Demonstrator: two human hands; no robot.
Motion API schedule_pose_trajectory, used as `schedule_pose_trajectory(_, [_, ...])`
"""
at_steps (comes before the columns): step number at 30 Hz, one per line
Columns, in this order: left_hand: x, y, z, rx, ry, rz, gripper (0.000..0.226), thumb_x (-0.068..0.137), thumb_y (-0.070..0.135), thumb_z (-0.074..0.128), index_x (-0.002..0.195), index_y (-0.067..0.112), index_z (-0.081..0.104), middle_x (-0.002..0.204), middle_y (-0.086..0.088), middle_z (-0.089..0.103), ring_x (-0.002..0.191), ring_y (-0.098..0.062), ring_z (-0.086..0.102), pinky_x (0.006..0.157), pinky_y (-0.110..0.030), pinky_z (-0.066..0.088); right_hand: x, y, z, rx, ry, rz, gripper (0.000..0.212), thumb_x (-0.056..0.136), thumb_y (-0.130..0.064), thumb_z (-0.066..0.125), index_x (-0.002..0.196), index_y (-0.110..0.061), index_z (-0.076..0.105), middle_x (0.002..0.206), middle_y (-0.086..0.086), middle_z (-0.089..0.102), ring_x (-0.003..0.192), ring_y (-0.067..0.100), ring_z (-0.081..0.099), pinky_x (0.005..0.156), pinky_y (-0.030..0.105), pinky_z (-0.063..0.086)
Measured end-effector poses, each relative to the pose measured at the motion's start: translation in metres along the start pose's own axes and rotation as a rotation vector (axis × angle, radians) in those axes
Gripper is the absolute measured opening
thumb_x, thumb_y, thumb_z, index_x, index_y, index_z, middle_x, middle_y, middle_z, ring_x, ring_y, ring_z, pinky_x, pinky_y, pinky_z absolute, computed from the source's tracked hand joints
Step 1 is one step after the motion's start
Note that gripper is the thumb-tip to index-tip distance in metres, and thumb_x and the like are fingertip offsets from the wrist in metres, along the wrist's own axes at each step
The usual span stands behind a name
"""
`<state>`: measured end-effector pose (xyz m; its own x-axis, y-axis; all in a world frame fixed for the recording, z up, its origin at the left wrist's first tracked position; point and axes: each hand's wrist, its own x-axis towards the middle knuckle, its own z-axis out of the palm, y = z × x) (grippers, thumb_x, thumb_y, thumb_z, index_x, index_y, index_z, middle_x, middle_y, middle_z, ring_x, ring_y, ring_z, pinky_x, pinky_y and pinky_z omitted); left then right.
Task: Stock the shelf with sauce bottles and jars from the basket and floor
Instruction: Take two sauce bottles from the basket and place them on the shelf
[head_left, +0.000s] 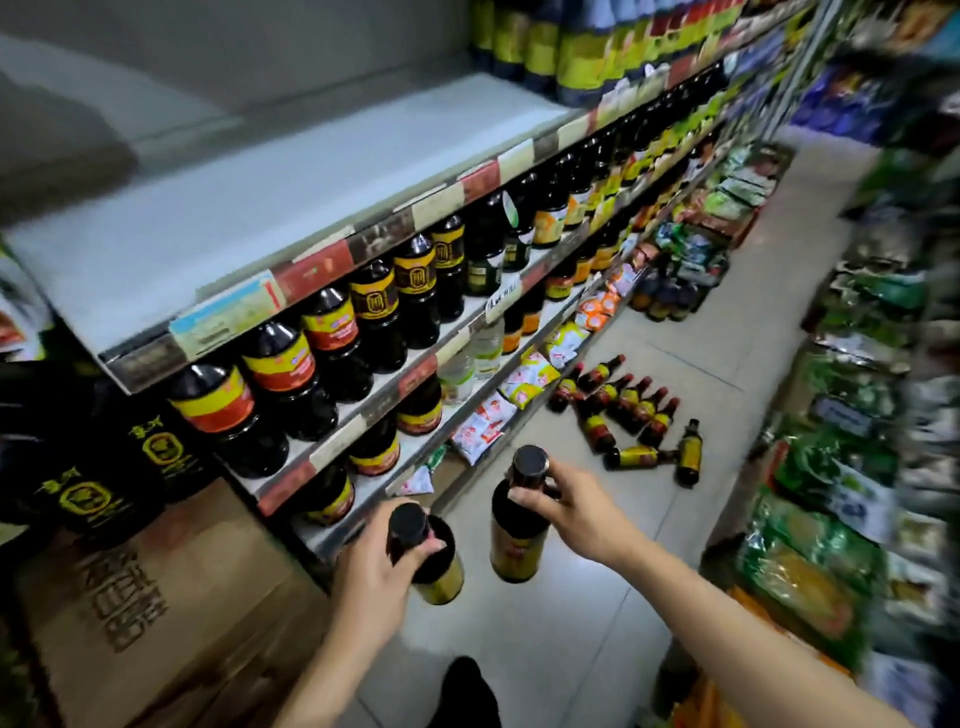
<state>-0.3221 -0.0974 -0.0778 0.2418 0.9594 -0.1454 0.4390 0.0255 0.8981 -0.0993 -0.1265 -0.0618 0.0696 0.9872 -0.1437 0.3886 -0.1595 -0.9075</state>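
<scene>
left hand (376, 569), right hand (567, 501), gripping sauce bottles (518, 545)

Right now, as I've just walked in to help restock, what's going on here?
A person stands in a shop aisle holding two dark sauce bottles. The left hand holds the left bottle by its neck; the right hand holds the right bottle just below its cap. Neither is on a shelf yet. More bottles lie on the floor ahead, and the upper shelf has a wide bare stretch.
</scene>
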Motion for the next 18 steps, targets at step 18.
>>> schedule_pose_trajectory(18, [0.147, 0.071, 0.04, 0.075, 0.243, 0.009, 0.027, 0.074, 0.028, 0.074, 0.094, 0.034, 0.057, 0.091, 0.021, 0.064, 0.084, -0.006, 0.063, 0.081, -0.021, 0.049, 0.188, 0.012, -0.133, -0.006, -0.137, -0.164, 0.017, 0.085, -0.019, 0.062, 0.093, -0.033, 0.053, 0.093, -0.009, 0.063, 0.086, -0.007, 0.058, 0.075, 0.009, 0.045])
